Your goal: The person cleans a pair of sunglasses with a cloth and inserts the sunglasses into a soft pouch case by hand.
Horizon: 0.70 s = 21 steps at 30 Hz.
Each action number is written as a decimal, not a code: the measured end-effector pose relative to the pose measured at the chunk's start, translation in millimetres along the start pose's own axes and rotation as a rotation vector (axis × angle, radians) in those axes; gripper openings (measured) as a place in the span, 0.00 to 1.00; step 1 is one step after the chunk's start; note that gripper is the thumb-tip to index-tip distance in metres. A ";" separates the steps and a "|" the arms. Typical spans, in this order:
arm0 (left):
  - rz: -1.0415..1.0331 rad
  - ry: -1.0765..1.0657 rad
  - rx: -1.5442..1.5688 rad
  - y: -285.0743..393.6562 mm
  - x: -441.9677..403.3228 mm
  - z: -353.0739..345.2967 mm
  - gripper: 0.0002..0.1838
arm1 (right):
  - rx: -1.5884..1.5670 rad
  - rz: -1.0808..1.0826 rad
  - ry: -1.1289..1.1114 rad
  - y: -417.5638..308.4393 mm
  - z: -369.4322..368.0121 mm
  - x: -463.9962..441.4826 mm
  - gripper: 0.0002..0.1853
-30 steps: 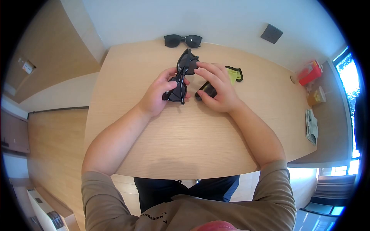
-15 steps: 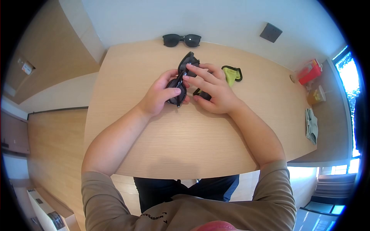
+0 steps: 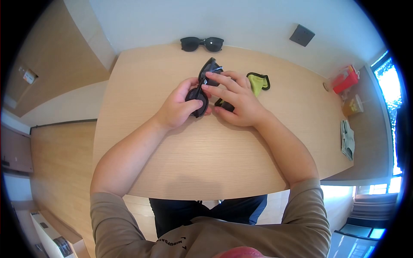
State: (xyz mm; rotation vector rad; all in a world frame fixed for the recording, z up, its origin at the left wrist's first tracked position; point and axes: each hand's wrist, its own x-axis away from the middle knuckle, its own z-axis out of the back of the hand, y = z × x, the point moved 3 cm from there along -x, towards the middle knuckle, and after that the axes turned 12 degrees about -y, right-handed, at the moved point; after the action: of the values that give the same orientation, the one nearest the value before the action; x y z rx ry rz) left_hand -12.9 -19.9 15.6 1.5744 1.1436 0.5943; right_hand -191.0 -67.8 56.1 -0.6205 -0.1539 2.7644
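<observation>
Black sunglasses (image 3: 198,102) are gripped by my left hand (image 3: 177,105), its thumb over the lower lens. My right hand (image 3: 241,99) has its index and middle fingers on the upper part of the same sunglasses, near the bridge and temples. Beneath my right hand lies a dark item with a yellow-green edge, mostly covered, so its shape is unclear. A yellow-green cloth piece with black trim (image 3: 258,83) shows just beyond that hand. Another pair of black sunglasses (image 3: 201,44) rests at the table's far edge by the wall.
The wooden table (image 3: 202,159) spans the view in front of me. On the right stand a red container (image 3: 345,80) and a cup with yellowish contents (image 3: 353,105), with a folded pale green cloth (image 3: 347,140) nearer. A dark socket plate (image 3: 302,35) is on the wall.
The held sunglasses have turned, and their temples have folded in closer to the lenses. My right fingers have moved left onto them, while my left thumb has shifted onto the lower lens.
</observation>
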 end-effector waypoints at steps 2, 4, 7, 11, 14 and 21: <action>0.001 -0.001 -0.011 0.9 0.5 -1.8 0.28 | -0.014 0.007 0.010 0.1 -0.1 -0.1 0.30; 0.015 0.000 0.002 1.9 0.8 -2.5 0.27 | -0.026 0.016 0.019 1.0 0.1 0.0 0.30; 0.016 0.001 -0.002 1.9 0.5 -3.1 0.27 | -0.027 0.013 0.013 0.8 0.5 -0.5 0.29; 0.011 0.010 -0.003 -0.6 0.1 -1.3 0.27 | -0.020 0.005 0.007 -1.0 1.2 -0.9 0.29; 0.010 0.008 -0.012 0.8 0.1 -2.0 0.27 | -0.019 0.008 0.014 -1.9 1.0 -1.7 0.28; 0.032 0.020 -0.026 4.2 0.2 -3.3 0.26 | -0.001 -0.002 0.016 -3.0 -0.7 -0.9 0.27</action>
State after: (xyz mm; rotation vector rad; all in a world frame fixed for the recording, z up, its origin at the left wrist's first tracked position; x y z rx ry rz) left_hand -14.1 -18.1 20.5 1.5699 1.1231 0.6451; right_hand -189.1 -65.2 56.3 -0.6428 -0.1521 2.7570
